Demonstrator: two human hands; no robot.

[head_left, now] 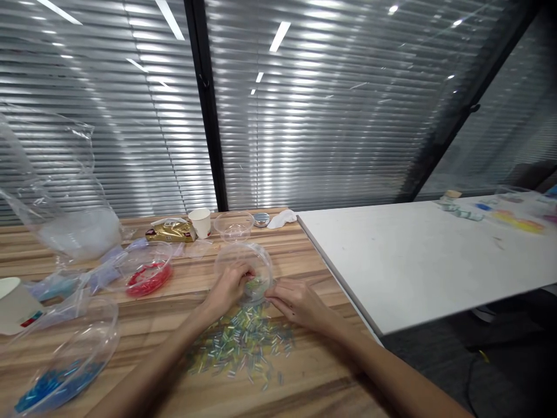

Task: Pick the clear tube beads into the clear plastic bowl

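A clear round plastic bowl (230, 255) sits on the wood-grain table in front of me, with a few small yellow-green tube pieces inside. My left hand (231, 285) reaches into it, fingers curled together; whatever they may pinch is hidden. On the bowl's right side, my right hand (298, 299) grips the rim between thumb and fingers. Just below the bowl, between my forearms, a loose pile of short tube pieces (243, 342) in yellow, green and pale blue is spread over the tabletop.
Left stand a bowl of red pieces (150, 280), a bowl of blue pieces (56, 383), a paper cup (17, 305) and a clear bag (80, 232). Behind are a gold packet (172, 230), a white cup (200, 223), another clear bowl (234, 225) and a tissue (282, 218). A white table (391, 261) adjoins right.
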